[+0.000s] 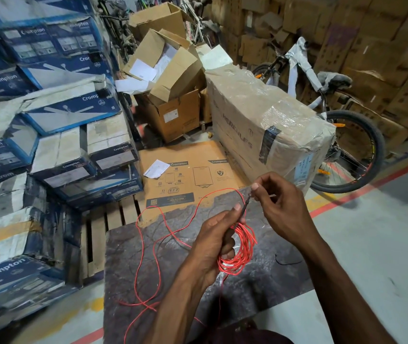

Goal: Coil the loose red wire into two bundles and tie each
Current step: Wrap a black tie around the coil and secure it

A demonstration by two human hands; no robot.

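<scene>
**Red wire coil**: one bundle of many turns, held just above the tabletop, a dark mottled slab.

**Left hand**: grip clenched round the coil's left side, with fingertips showing through the loops. The thumb lies along a dark strand.

**Dark strand**: short and black, rising slantwise from the top of the coil to the right hand.

**Right hand**: grip pinching the strand's upper end between thumb and forefinger, the other fingers curled.

**Loose red wire**: an uncoiled length sprawled in wide loops over the slab's left half. One run arcs up to the hands.

**Black wire offcut**: lies on the slab to the right of the coil, apart from it.

**Surroundings**:
- Blue Crompton cartons are stacked at left.
- A flat Crompton carton lies beyond the slab.
- A plastic-wrapped Hercules carton stands beside the flat carton.
- A bicycle stands behind the Hercules carton.
</scene>
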